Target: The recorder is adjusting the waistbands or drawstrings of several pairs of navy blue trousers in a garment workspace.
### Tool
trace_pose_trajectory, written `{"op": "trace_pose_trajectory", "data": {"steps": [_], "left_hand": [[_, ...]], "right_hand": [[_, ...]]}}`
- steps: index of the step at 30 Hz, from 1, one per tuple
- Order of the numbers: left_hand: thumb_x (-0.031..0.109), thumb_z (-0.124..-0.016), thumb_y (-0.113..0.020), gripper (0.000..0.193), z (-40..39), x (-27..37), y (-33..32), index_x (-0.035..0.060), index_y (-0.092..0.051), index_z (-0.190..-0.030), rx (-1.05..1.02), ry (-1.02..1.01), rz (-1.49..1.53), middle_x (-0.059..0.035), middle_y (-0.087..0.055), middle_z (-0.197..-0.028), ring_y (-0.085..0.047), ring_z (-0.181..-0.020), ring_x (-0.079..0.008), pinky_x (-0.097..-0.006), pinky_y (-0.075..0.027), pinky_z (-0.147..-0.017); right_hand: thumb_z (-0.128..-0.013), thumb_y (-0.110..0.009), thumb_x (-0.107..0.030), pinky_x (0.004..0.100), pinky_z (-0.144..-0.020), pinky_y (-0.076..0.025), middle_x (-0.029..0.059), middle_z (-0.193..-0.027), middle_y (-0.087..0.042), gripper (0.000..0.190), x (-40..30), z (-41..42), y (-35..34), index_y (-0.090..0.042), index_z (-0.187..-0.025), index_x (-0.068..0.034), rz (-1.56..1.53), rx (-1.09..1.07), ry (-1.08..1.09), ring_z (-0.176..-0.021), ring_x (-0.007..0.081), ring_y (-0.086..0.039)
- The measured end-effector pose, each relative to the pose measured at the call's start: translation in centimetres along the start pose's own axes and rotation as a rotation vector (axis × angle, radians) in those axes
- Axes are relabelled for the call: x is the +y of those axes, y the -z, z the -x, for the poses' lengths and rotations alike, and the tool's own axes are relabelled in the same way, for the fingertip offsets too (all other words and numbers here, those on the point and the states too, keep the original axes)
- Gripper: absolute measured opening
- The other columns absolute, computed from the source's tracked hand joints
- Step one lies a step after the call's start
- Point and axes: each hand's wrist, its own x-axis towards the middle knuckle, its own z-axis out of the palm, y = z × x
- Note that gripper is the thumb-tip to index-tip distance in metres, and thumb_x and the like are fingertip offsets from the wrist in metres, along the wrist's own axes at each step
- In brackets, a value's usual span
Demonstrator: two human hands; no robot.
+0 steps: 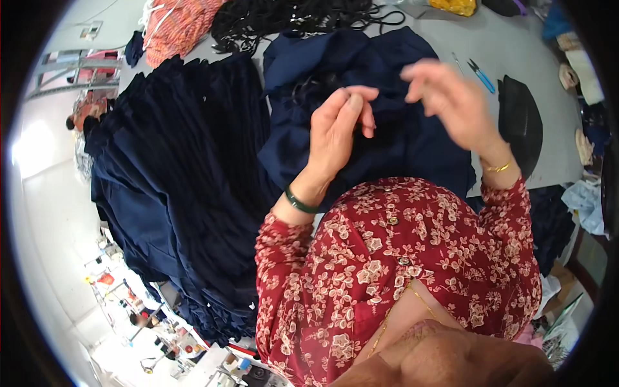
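A navy blue cloth garment lies spread on the grey table in front of me, with a small dark bunched piece on its upper middle. My left hand, a dark green bangle at its wrist, is raised over this cloth; thumb and fingertips are pinched together, and whether something thin is between them cannot be told. My right hand, with a gold bracelet, hovers over the right part of the cloth, fingers apart and blurred, holding nothing visible. A large stack of navy garments lies to the left and hangs over the table edge.
Blue-handled thread snips and a thin pointed tool lie on the grey table at the right, near a black curved mesh piece. Black cords and an orange patterned bundle lie along the far side.
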Motion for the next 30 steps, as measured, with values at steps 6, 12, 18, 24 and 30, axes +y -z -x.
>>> {"op": "trace_pose_trajectory", "data": {"steps": [6,12,18,24,30], "left_hand": [[0.019,-0.095,-0.046,0.028,-1.0,-2.2,1.4,-0.0039,-0.059,-0.105,-0.023,0.355,0.283,0.0049,-0.038,-0.064,-0.030,-0.053,-0.0042,-0.0193,-0.024,-0.047],[0.026,-0.095,-0.049,0.034,-0.6,-1.8,1.8,-0.0040,-0.057,-0.109,-0.086,0.354,0.287,0.0065,-0.036,-0.064,-0.029,-0.054,-0.0041,-0.0197,-0.025,-0.049],[0.024,-0.094,-0.055,0.025,-0.9,-2.1,2.1,0.0004,-0.061,-0.098,-0.026,0.382,0.230,0.0077,-0.039,-0.062,-0.029,-0.053,-0.0033,-0.0196,-0.024,-0.048],[0.017,-0.092,-0.057,0.016,-0.8,-2.6,2.0,0.0023,-0.063,-0.088,0.000,0.365,0.266,0.0081,-0.040,-0.059,-0.029,-0.050,-0.0027,-0.0194,-0.023,-0.046],[0.017,-0.092,-0.056,0.017,-0.4,-2.9,1.3,0.0012,-0.062,-0.091,-0.044,0.379,0.139,0.0079,-0.041,-0.060,-0.029,-0.051,-0.0026,-0.0187,-0.023,-0.046]], "right_hand": [[-0.085,-0.054,0.000,0.0316,-0.061,-0.048,0.0087,-0.077,-0.062,0.016,0.2,0.5,-3.8,-0.060,-0.100,-0.004,0.101,-0.196,0.299,-0.069,0.0249,-0.060],[-0.080,-0.057,0.000,0.0314,-0.059,-0.049,0.0081,-0.076,-0.063,0.017,2.6,1.3,-4.0,-0.060,-0.096,-0.006,0.108,-0.302,0.151,-0.067,0.0234,-0.062],[-0.076,-0.060,-0.002,0.0321,-0.056,-0.049,0.0045,-0.072,-0.063,0.017,2.3,1.6,-4.0,-0.060,-0.093,-0.006,0.316,-0.466,0.262,-0.068,0.0219,-0.063],[-0.082,-0.060,-0.003,0.0235,-0.084,-0.043,0.0072,-0.106,-0.056,0.014,3.3,1.9,-4.1,-0.057,-0.096,-0.003,0.065,-0.011,-0.041,-0.090,0.0147,-0.058],[-0.090,-0.057,-0.007,0.0203,-0.075,-0.043,-0.0031,-0.092,-0.057,0.010,4.7,0.0,-5.2,-0.061,-0.099,-0.002,-0.353,0.117,-0.359,-0.086,0.0041,-0.051]]}}
